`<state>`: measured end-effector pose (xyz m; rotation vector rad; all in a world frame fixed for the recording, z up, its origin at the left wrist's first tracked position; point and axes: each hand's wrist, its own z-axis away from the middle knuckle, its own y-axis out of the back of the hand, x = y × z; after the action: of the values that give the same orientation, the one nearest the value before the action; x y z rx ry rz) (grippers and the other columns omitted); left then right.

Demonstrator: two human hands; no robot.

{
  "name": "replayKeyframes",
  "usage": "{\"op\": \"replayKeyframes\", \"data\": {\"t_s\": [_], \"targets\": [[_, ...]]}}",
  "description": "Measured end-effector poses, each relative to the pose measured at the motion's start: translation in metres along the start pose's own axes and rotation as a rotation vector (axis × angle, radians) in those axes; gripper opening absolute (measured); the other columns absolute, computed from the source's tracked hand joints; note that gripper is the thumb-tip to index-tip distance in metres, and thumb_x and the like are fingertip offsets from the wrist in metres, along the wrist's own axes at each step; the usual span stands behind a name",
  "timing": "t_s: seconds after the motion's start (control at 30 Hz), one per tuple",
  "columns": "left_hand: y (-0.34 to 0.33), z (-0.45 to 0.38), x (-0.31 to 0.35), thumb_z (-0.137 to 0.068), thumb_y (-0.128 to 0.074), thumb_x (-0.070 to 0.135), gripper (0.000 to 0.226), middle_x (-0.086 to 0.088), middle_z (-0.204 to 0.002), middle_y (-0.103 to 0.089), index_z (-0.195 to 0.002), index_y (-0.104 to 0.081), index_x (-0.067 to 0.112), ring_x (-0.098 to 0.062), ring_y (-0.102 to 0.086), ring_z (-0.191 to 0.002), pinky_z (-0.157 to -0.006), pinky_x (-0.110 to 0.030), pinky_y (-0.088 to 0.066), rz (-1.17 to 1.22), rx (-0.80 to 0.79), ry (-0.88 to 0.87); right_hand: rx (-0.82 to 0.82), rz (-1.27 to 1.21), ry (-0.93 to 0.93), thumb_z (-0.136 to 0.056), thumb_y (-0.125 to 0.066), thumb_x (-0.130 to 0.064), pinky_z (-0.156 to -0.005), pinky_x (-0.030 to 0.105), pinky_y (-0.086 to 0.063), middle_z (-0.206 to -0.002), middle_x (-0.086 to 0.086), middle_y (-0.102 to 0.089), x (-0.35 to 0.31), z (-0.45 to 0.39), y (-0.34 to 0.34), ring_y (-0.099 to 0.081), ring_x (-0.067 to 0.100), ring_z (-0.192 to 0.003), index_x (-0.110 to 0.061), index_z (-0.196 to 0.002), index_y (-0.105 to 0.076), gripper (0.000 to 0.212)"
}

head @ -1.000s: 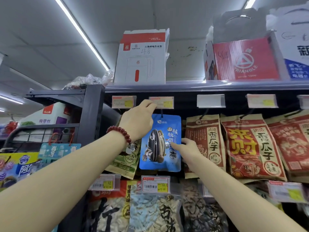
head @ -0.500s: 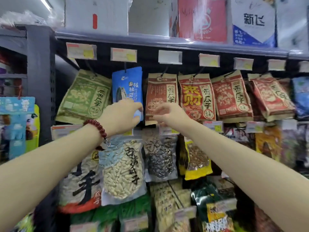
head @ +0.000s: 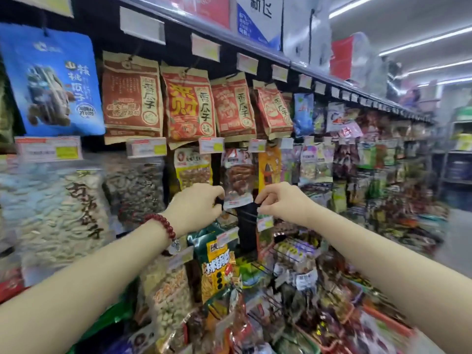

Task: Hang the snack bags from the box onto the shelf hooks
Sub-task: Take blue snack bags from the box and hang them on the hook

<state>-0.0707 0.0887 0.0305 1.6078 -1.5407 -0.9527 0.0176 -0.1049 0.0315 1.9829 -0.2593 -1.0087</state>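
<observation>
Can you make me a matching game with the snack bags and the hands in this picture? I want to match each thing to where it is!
Things:
1. blue bag
2. bead bracelet
3. yellow bag
4. right hand

Places:
A. on the left wrist
B. second row, just above the left hand
C. top row, far left
D. level with the left hand, to the right of the dark empty gap

Pairs: 1-C, 2-A, 3-B, 4-D
</observation>
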Motion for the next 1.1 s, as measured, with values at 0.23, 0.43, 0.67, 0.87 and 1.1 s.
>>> {"op": "replayKeyframes", "data": {"t_s": [0.23, 0.43, 0.67, 0.87, 1.1], "targets": [[-0.080, -0.044, 0.147, -0.093, -0.047, 0.025, 0.023, -0.003, -0.098, -0.068, -0.110, -0.061, 0.017, -0.021, -0.062, -0.076, -0.060, -0.035, -0.054, 0.168, -0.089, -0.165, 0.027, 0.051, -0.260, -0.088, -0.067, -0.023, -0.058, 0.015, -0.042, -0.091, 0.000, -0.067, 0.136, 0.100, 0.053, -0.059, 0.005, -0.073, -0.015, -0.106, -0.067, 0.019], [-0.158, -0.065, 0.286, -0.093, -0.046, 0.025, 0.024, -0.005, -0.103, -0.067, -0.109, -0.061, 0.015, -0.021, -0.060, -0.082, -0.065, -0.033, -0.053, 0.304, -0.223, -0.290, 0.061, 0.101, -0.435, -0.085, -0.069, -0.022, -0.064, 0.018, -0.042, -0.088, -0.001, -0.066, 0.246, 0.179, 0.091, -0.061, 0.013, -0.082, -0.015, -0.102, -0.068, 0.019], [-0.270, -0.058, 0.412, -0.087, -0.050, 0.026, 0.022, -0.007, -0.100, -0.070, -0.102, -0.064, 0.018, -0.028, -0.063, -0.095, -0.076, -0.037, -0.053, 0.416, -0.370, -0.402, 0.073, 0.085, -0.678, -0.083, -0.070, -0.018, -0.074, 0.022, -0.043, -0.104, 0.010, -0.071, 0.365, 0.261, 0.085, -0.062, 0.019, -0.090, -0.010, -0.104, -0.070, 0.023], [-0.388, -0.053, 0.490, -0.085, -0.050, 0.024, 0.025, -0.009, -0.104, -0.069, -0.106, -0.063, 0.017, -0.030, -0.063, -0.100, -0.079, -0.035, -0.050, 0.452, -0.632, -0.498, 0.018, -0.025, -0.933, -0.084, -0.067, -0.012, -0.071, 0.022, -0.042, -0.104, 0.013, -0.072, 0.477, 0.309, 0.047, -0.061, 0.018, -0.085, -0.006, -0.107, -0.069, 0.023], [-0.532, -0.059, 0.562, -0.086, -0.050, 0.022, 0.024, -0.010, -0.106, -0.068, -0.104, -0.065, 0.015, -0.030, -0.061, -0.104, -0.080, -0.033, -0.048, 0.446, -0.873, -0.609, -0.011, -0.117, -1.212, -0.083, -0.068, -0.014, -0.062, 0.019, -0.033, -0.098, 0.013, -0.073, 0.617, 0.343, -0.019, -0.055, 0.013, -0.080, -0.006, -0.103, -0.069, 0.022]]}}
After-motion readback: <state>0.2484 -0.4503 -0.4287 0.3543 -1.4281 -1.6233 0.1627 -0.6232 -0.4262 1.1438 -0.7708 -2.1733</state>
